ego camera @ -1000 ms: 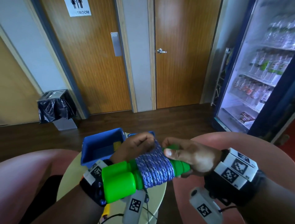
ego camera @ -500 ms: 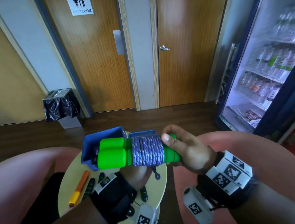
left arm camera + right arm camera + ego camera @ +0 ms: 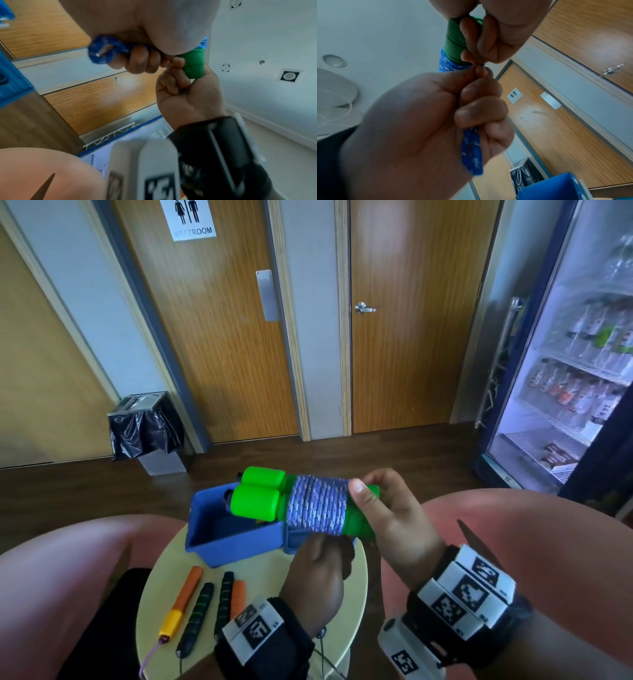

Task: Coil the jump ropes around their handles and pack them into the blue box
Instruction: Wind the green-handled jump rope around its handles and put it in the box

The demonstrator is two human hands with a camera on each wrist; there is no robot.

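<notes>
Both hands grasp the coiled green jump rope (image 3: 308,503) above the blue box (image 3: 233,539); orange handles (image 3: 185,594) lie at seven o'clock on the worktop (image 3: 356,587).

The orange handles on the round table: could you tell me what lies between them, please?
Two black jump-rope handles with green bands lie between the orange plastic handles; the head view shows it.

Round yellow table (image 3: 356,587) w/ blue box (image 3: 236,542), orange handles (image 3: 186,594), black handles (image 3: 198,614).
</notes>
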